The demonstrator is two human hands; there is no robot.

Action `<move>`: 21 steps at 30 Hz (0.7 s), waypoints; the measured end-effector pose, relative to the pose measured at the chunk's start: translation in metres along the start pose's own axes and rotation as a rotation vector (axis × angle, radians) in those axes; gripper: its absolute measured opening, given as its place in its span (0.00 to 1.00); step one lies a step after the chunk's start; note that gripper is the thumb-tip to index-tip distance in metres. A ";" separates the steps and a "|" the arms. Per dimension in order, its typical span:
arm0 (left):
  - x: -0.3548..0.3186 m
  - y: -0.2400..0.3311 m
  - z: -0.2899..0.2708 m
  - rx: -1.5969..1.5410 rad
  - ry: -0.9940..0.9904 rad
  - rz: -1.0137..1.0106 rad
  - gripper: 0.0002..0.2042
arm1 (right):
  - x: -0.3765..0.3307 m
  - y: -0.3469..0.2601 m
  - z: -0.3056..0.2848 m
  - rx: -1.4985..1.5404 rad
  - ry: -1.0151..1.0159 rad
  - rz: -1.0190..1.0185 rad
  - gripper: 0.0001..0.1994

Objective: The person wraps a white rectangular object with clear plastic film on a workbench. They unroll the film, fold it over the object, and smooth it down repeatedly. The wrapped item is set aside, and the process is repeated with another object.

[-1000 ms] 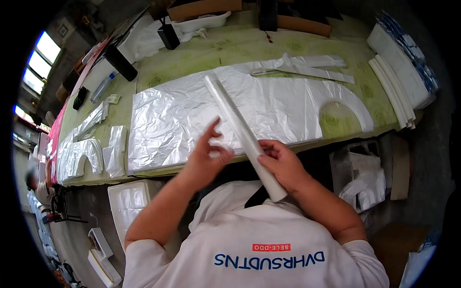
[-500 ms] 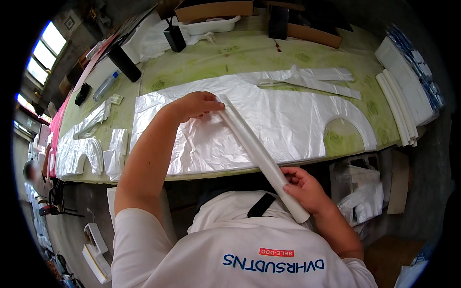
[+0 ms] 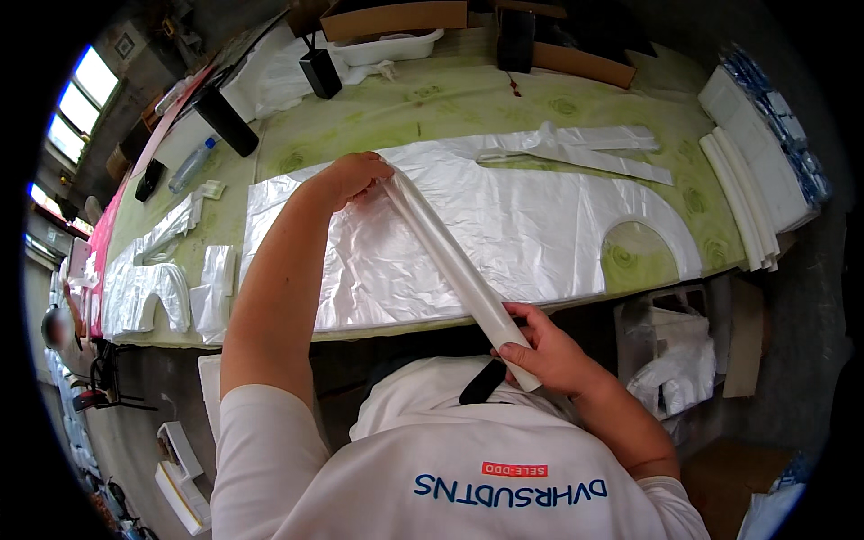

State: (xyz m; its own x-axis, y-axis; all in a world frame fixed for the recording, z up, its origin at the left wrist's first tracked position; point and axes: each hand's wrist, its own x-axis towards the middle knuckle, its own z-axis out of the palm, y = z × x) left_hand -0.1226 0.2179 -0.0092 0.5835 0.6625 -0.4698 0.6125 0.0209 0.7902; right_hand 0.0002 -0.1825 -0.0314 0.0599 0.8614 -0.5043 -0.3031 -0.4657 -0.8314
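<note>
We hold the near end of the white film roll (image 3: pixel 454 265) in our right hand (image 3: pixel 546 353), its thumb on top and its fingers curled around the side. The roll slants from just in front of our shirt (image 3: pixel 405 477), across the table edge, up to the left over the spread film sheet (image 3: pixel 540 216). We have our left hand (image 3: pixel 353 175) at the roll's far end, fingers bent; we cannot tell whether they grip it. Under the table edge, to the right, we see a bin (image 3: pixel 666 360) with crumpled film. The sheet lies on the green table cover (image 3: pixel 387 108), a curved cutout at its right end. Left of it we note folded film pieces (image 3: pixel 148 301); beyond them, a clear bottle (image 3: pixel 191 168) beside a black cylinder (image 3: pixel 225 126). Farthest back stand a white basin (image 3: pixel 396 48) and a cardboard box (image 3: pixel 396 18).
</note>
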 end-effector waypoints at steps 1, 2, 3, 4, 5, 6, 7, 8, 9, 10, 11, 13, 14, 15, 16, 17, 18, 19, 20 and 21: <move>0.004 -0.004 -0.003 -0.002 -0.025 0.021 0.13 | -0.003 0.002 -0.001 -0.007 0.034 0.006 0.36; 0.007 -0.006 -0.001 0.053 0.001 0.037 0.14 | -0.008 0.007 -0.003 -0.013 0.067 0.011 0.36; 0.008 -0.008 0.003 0.109 0.027 0.050 0.14 | -0.014 0.014 -0.005 -0.019 0.098 0.018 0.37; 0.010 -0.009 0.007 0.163 0.048 0.065 0.15 | -0.024 0.021 -0.012 -0.070 0.091 0.035 0.36; 0.011 -0.009 0.009 0.224 0.066 0.077 0.15 | -0.039 0.030 -0.023 -0.121 0.083 0.053 0.36; 0.011 -0.008 0.012 0.287 0.081 0.089 0.16 | -0.055 0.040 -0.034 -0.171 0.076 0.070 0.36; 0.011 -0.007 0.016 0.350 0.098 0.102 0.16 | -0.073 0.051 -0.044 -0.232 0.087 0.093 0.35; 0.008 -0.002 0.020 0.400 0.102 0.115 0.16 | -0.093 0.060 -0.052 -0.291 0.101 0.117 0.35; 0.003 0.003 0.023 0.450 0.110 0.126 0.17 | -0.114 0.064 -0.056 -0.330 0.119 0.194 0.34; -0.002 0.003 0.023 0.496 0.125 0.130 0.17 | -0.133 0.068 -0.061 -0.374 0.129 0.271 0.34; -0.002 0.004 0.024 0.552 0.118 0.153 0.17 | -0.150 0.082 -0.067 -0.347 0.147 0.317 0.34; 0.005 0.002 0.018 0.653 0.103 0.192 0.17 | -0.185 0.106 -0.080 -0.299 0.183 0.419 0.33; 0.013 -0.002 0.011 0.969 0.051 0.316 0.18 | -0.200 0.118 -0.088 -0.299 0.206 0.454 0.33; 0.025 -0.010 0.003 1.283 -0.006 0.443 0.19 | -0.211 0.129 -0.097 -0.299 0.232 0.490 0.34; 0.027 -0.009 0.003 1.601 -0.068 0.573 0.21 | -0.219 0.139 -0.102 -0.294 0.258 0.523 0.35; 0.027 -0.011 0.005 1.263 0.092 0.443 0.22 | -0.225 0.148 -0.106 -0.265 0.275 0.478 0.34; 0.017 -0.004 0.012 0.924 0.232 0.316 0.25 | -0.230 0.157 -0.108 -0.230 0.294 0.432 0.34; 0.007 -0.004 0.016 0.576 0.362 0.183 0.27 | -0.231 0.158 -0.108 -0.202 0.309 0.387 0.34; 0.002 -0.009 0.018 0.542 0.452 0.295 0.29 | -0.232 0.155 -0.106 -0.142 0.329 0.328 0.34; -0.003 -0.015 0.019 0.506 0.546 0.407 0.30 | -0.230 0.149 -0.102 -0.084 0.347 0.265 0.35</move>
State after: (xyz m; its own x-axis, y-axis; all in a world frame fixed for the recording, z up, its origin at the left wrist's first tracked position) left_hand -0.1234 0.2009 -0.0270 0.5509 0.8167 0.1719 0.6508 -0.5493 0.5242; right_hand 0.0385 -0.4705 -0.0636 0.3108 0.5976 -0.7391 -0.2738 -0.6884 -0.6717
